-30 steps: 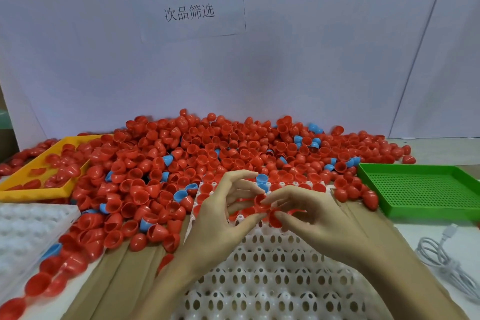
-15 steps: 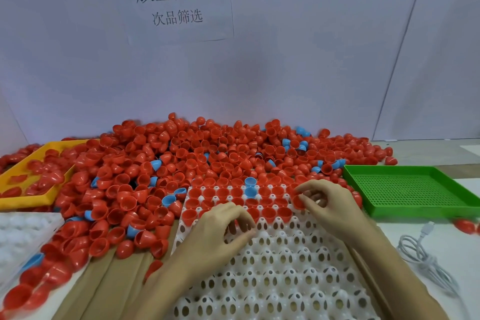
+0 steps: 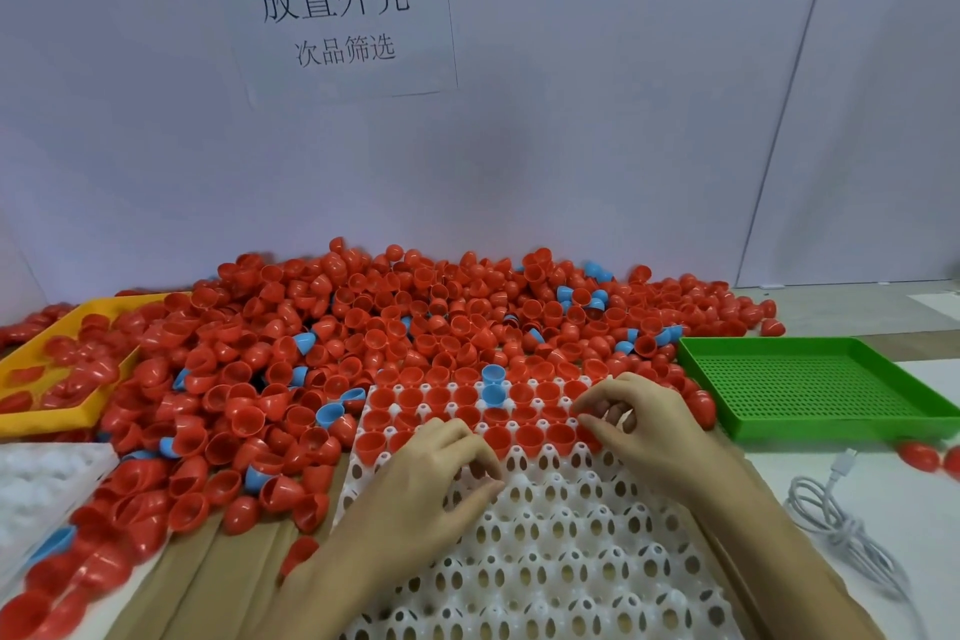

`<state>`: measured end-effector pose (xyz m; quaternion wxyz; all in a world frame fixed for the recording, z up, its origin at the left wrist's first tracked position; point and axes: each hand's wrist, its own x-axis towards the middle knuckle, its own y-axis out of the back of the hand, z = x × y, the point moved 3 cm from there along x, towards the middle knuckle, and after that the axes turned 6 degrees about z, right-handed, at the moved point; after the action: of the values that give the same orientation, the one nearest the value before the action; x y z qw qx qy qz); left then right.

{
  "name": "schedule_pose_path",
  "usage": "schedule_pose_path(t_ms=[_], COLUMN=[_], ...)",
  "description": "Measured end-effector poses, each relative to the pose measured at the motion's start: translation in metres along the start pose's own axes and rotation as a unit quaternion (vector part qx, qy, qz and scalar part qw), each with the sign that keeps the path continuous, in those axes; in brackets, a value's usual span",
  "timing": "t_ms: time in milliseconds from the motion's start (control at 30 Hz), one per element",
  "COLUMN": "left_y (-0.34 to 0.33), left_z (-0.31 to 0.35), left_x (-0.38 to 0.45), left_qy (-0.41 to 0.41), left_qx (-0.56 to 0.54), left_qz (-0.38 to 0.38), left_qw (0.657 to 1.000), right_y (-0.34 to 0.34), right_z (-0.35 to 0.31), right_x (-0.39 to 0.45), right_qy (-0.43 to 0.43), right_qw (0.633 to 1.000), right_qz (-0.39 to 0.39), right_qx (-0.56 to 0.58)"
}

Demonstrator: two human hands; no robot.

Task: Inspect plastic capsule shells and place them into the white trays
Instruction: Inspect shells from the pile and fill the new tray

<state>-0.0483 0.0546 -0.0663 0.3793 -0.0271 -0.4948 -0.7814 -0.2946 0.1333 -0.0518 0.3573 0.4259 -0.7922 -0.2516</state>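
Both my hands low centre, over white tray (image 3: pixel 550 556). Left hand (image 3: pixel 431 488) curled, contents hidden. Right hand (image 3: pixel 639 426) pinching red shell (image 3: pixel 589 436) into third row. Seat rim up, level. Shell pile (image 3: pixel 415 322) mid-frame, touching tray's far edge.

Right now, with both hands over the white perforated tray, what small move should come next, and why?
Probably the right hand should seat a red plastic shell at the right end of the third row of the white perforated tray. Its fingertips are curled there, though I cannot tell whether they hold one. The far rows are filled with red shells and two blue shells; the near cells are empty. The left hand holds nothing visible.
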Motion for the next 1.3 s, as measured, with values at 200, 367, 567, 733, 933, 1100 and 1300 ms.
schedule_pose_path(t_ms=[200,367,567,733,933,1100,1300], left_y=[0.004,0.011,0.004,-0.012,-0.016,0.0,0.005], left_z=[0.006,-0.003,-0.053,-0.075,-0.067,-0.04,0.012], left_x=[0.004,0.039,0.121,0.151,0.16,0.151,0.087], left_qy=[0.002,0.05,0.094,0.111,0.114,0.046,0.037], left_qx=[0.035,0.024,0.092,0.131,0.171,0.134,-0.103], left_qz=[-0.032,-0.015,0.031,-0.015,0.051,0.101,0.14], left_qw=[0.999,0.998,0.991,0.985,0.977,0.985,0.984], right_y=[0.004,0.004,0.005,0.007,0.005,0.006,0.005], right_z=[-0.003,-0.008,-0.01,-0.009,-0.005,-0.006,-0.018], right_x=[-0.001,-0.001,-0.004,-0.004,-0.003,-0.002,-0.004], right_qy=[0.007,0.015,0.018,0.011,0.012,0.008,-0.035], right_qw=[0.998,0.997,0.995,0.994,0.993,0.991,0.958], right_qz=[0.04,0.046,0.054,0.064,0.066,0.074,-0.001], right_qx=[0.045,0.067,0.079,0.093,0.098,0.107,0.283])
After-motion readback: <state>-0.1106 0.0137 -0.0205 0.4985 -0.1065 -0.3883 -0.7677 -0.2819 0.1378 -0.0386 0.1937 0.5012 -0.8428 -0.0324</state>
